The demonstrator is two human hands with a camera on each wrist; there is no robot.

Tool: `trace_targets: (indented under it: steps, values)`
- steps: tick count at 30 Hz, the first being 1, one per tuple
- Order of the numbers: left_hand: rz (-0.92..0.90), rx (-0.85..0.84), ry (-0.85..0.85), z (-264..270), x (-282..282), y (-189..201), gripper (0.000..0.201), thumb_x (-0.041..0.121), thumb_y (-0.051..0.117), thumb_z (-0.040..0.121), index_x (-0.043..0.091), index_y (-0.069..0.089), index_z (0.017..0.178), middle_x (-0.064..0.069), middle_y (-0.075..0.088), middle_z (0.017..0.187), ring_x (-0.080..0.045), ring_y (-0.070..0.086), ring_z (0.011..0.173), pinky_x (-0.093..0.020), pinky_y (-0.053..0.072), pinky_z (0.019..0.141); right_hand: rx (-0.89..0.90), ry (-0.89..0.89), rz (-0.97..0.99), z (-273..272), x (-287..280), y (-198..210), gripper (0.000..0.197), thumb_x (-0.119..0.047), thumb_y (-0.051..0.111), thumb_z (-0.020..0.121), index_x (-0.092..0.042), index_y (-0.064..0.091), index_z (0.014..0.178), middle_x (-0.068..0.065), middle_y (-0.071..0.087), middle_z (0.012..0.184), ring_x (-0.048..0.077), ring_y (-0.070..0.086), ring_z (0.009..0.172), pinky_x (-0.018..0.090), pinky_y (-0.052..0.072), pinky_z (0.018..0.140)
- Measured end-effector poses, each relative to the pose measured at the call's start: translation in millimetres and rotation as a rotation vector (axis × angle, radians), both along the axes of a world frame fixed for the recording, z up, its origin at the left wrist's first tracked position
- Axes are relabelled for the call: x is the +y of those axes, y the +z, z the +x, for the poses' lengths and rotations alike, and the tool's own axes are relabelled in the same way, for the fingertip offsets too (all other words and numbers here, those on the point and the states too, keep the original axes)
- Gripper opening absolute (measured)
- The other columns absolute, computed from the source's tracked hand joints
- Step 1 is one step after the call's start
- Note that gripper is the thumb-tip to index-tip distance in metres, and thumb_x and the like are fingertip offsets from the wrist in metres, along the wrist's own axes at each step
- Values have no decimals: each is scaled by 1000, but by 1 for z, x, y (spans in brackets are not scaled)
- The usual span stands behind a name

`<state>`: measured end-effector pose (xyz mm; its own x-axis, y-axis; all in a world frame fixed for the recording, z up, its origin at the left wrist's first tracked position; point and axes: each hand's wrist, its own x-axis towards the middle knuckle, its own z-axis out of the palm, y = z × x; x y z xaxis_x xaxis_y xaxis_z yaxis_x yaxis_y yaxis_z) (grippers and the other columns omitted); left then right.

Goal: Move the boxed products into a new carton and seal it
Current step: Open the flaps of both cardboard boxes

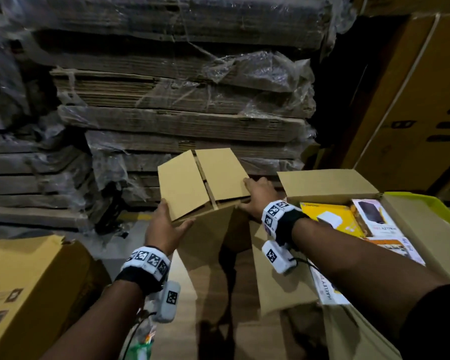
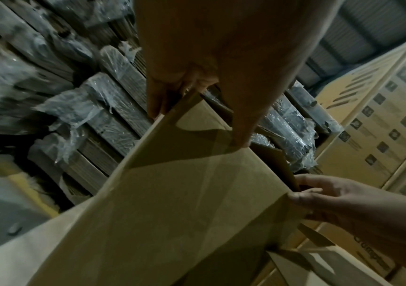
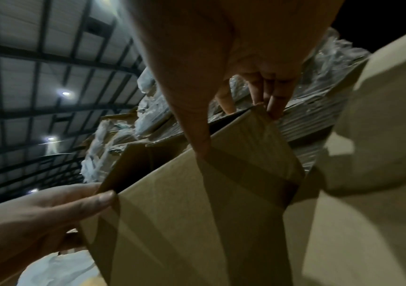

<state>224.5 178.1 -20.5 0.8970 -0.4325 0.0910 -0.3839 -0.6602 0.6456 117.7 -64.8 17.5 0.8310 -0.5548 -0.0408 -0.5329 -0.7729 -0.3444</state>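
A plain brown new carton is held up in front of me, its two end flaps folded nearly shut with a narrow gap between them. My left hand grips its left corner, thumb on the side wall and fingers over the flap. My right hand grips the right edge in the same way. To the right an open carton holds the boxed products: a yellow box, a white box with a dark picture, and others partly hidden under my right arm.
Stacks of flat cardboard wrapped in plastic film rise close behind the new carton. A printed carton stands at the lower left, and a tall printed carton at the right. A green crate rim shows behind the open carton.
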Motion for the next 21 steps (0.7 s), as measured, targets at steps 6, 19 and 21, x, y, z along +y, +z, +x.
trace_targets:
  steps: [6,19,21]
  values:
    - [-71,36,87,-1,35,4,86,42,83,75,11,38,142,-3,51,130,-25,51,120,-38,45,98,0,32,17,-22,52,17,89,-59,75,69,-23,35,140,13,38,132,34,44,120,44,46,98]
    - [13,-47,334,-16,106,-4,28,15,47,102,9,60,126,-28,63,100,-32,51,77,-41,37,69,-5,454,-43,-110,83,9,89,-54,73,72,-26,32,146,4,30,153,25,19,144,42,20,118]
    - [-23,-49,352,-20,113,-7,21,13,47,102,2,62,110,-28,61,88,-32,49,72,-41,37,65,97,487,-185,-149,78,14,78,-63,67,69,-34,43,137,1,25,154,25,7,147,55,10,116]
